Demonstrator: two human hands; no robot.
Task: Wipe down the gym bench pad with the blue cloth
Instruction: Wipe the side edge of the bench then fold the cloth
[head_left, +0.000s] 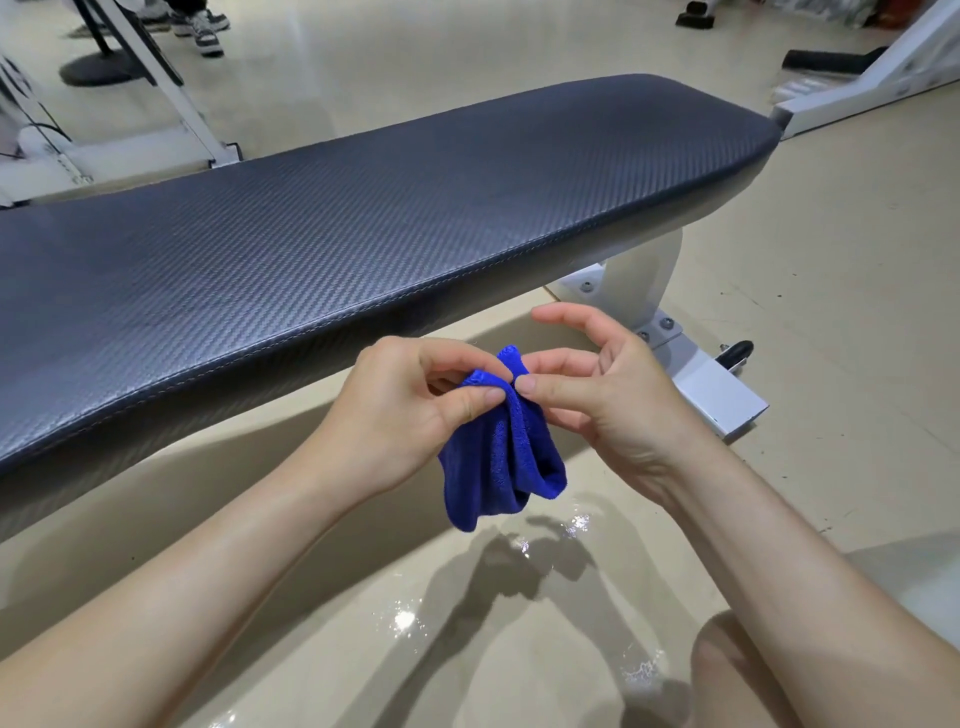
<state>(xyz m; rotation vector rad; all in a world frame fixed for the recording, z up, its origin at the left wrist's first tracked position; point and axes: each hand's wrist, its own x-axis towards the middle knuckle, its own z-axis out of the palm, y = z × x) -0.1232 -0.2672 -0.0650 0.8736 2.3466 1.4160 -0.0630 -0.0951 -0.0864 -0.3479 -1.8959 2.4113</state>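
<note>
Blue cloth (501, 457): hangs over the floor (831, 260), near side of the bench pad (337, 208), apart from it. Top edge pinched between thumb and forefinger of left hand (415, 410) and right hand (602, 395); the right hand's other fingers (561, 314) spread loosely.

Your blue cloth (501, 452), bunched in loose folds, hanging clear of the dark, weave-textured bench pad (363, 208), long and level beyond.

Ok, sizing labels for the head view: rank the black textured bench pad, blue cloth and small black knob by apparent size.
1. black textured bench pad
2. bunched blue cloth
3. small black knob
</note>
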